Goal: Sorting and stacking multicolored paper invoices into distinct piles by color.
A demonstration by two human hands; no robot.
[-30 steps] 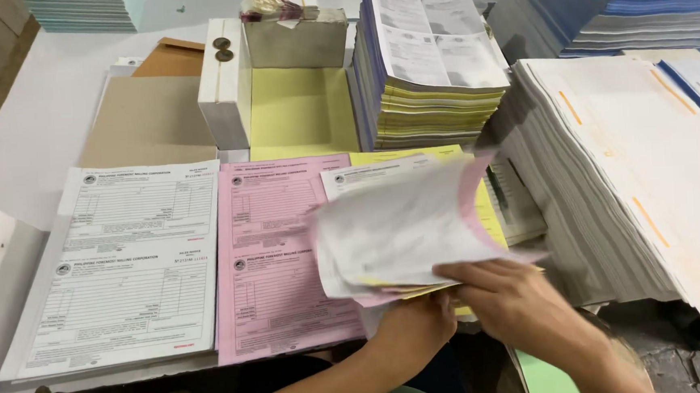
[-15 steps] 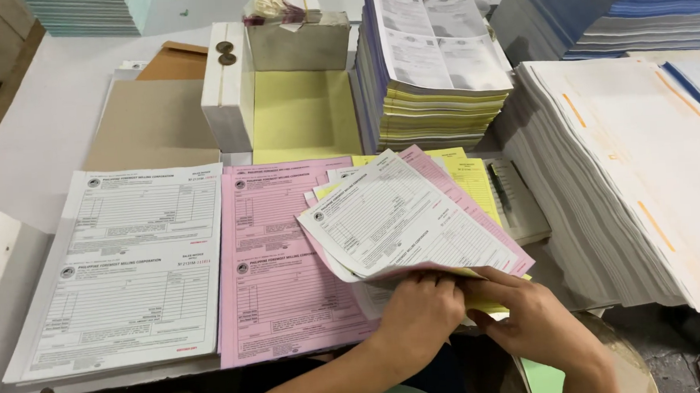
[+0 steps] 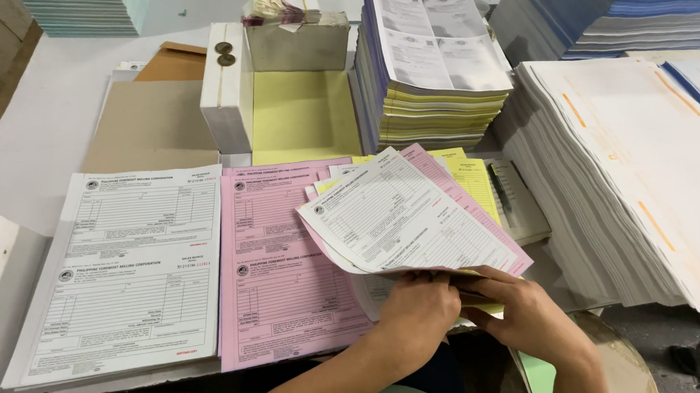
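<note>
Head view: the step in hand looks like collating printed forms. Both hands sit at the near edge of the table, the left hand [image 3: 415, 307] and right hand [image 3: 522, 317] close together under a small fanned set of sheets [image 3: 404, 217]. The left fingers are curled and pressed together on the set's near edge; the right fingers pinch its lower right corner from beneath. The set lies tilted, a white printed form on top, pink and yellow leaves showing at its edges. It overlaps the pink stack [image 3: 277, 266] and the yellow stack [image 3: 472, 182]. The white stack [image 3: 124, 271] lies towards the left edge. Squaring the leaves calls for even pressure.
</note>
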